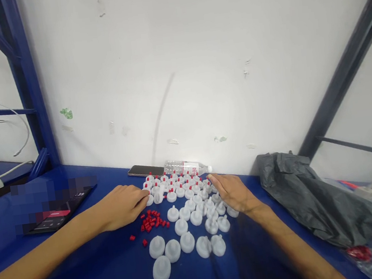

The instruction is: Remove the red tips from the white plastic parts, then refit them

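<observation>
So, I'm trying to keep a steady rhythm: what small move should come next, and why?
Probably lower the left hand to the loose red pieces and take one. They lie close to it, and the front white pieces have bare tips, while many back white pieces carry red.

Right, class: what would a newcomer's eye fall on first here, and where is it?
Probably the crowd of white nozzled pieces across the middle of the blue table, many at the back topped with red tips. Next, the scatter of loose red pieces beside the left hand. The right hand reaches in from the other side, and a clear bottle lies behind, near the wall.
</observation>
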### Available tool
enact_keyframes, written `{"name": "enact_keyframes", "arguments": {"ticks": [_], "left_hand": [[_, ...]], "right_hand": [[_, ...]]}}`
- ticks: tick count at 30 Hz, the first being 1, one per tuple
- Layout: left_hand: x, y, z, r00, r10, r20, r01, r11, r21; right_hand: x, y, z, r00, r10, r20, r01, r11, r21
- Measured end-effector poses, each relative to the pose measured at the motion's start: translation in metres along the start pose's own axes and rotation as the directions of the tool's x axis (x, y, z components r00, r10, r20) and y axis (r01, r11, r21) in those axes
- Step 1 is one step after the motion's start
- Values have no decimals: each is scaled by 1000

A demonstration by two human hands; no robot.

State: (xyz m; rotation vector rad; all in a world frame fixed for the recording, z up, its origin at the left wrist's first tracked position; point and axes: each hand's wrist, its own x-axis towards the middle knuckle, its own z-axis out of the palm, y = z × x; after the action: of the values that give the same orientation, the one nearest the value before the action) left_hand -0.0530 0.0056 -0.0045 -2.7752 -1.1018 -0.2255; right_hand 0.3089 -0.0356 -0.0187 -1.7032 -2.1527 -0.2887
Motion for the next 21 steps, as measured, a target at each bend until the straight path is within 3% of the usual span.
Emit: {"name": "enact_keyframes", "arguments": {"ticks": [8,14,18,21], "left_hand": [[1,1,0,998,21,-58,-23,999,-25],[1,5,-2,991,11,-133,-18,999,-52],[0,11,-6,982,17,-186,-29,997,-65],[-2,19,-7,975,38,-219,-67,990,-124]], "right_hand": [[-8,4,17,998,24,49,-23,999,-37],[-1,-4,4,992,10,-125,-15,999,-39],[-4,-29,-5,947,-128,-294,159,984,83],[-10,-52,-3,898,-309,-314,358,928,109]]}}
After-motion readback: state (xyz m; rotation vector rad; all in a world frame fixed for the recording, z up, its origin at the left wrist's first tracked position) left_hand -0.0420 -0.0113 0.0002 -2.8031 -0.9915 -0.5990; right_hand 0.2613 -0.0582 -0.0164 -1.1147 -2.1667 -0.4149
